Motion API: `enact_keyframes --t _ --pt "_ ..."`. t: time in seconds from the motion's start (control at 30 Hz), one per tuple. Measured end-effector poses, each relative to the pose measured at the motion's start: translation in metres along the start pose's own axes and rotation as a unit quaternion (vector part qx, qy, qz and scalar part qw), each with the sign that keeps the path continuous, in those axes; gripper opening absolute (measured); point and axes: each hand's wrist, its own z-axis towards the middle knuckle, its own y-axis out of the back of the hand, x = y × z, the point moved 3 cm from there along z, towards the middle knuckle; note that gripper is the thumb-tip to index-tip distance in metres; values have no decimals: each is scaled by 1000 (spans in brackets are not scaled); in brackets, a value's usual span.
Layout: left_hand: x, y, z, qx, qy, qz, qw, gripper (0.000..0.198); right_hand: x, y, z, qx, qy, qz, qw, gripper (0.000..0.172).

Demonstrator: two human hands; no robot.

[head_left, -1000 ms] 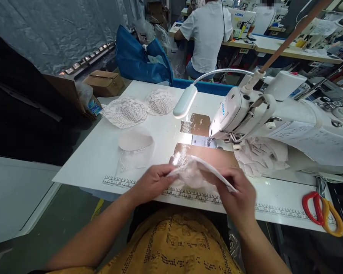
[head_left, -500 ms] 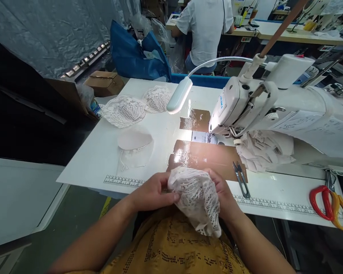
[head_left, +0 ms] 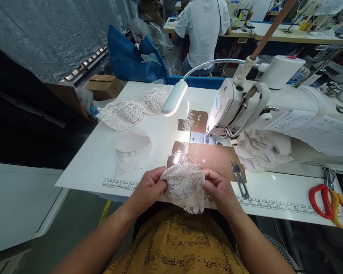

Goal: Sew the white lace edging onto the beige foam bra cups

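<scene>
A white lace bra cup (head_left: 184, 187) hangs between my two hands at the table's front edge. My left hand (head_left: 148, 189) pinches its left edge between thumb and fingers. On the other side, the thumb and fingers of my right hand (head_left: 218, 188) close on its right edge. Two more lace cups, a nearer one (head_left: 121, 113) and a farther one (head_left: 154, 101), lie joined on the table at the back left. In front of them rests a smooth white cup (head_left: 133, 141) with a sheer lace piece (head_left: 134, 160) along its edge.
A sewing machine (head_left: 237, 102) with a lamp (head_left: 175, 97) stands at the right, white fabric pieces (head_left: 264, 150) under its arm. Thread snips (head_left: 240, 180) and red-and-orange scissors (head_left: 330, 201) lie on the table (head_left: 82, 167). A person (head_left: 202, 32) sits beyond.
Both hands have raised the lace cup slightly and shifted it left. It now faces up more, and its lower part hangs less far down. My view has shifted a little.
</scene>
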Motion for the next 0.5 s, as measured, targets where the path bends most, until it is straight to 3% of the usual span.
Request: enact_keyframes --t 0.1,0.23,0.37,0.5 --pt "0 -6 0 -5 33 -142 989 15 2 1 -1 -29 6 -23 999 22" --pt "-1 -24 -5 49 66 -297 951 52 4 1 -1 -55 38 15 998 22" --pt "-1 -44 -7 80 71 -265 958 62 7 -5 1 -13 52 -25 998 18" --pt "2 -54 -4 72 95 -248 961 47 6 -7 -2 -21 0 86 996 22"
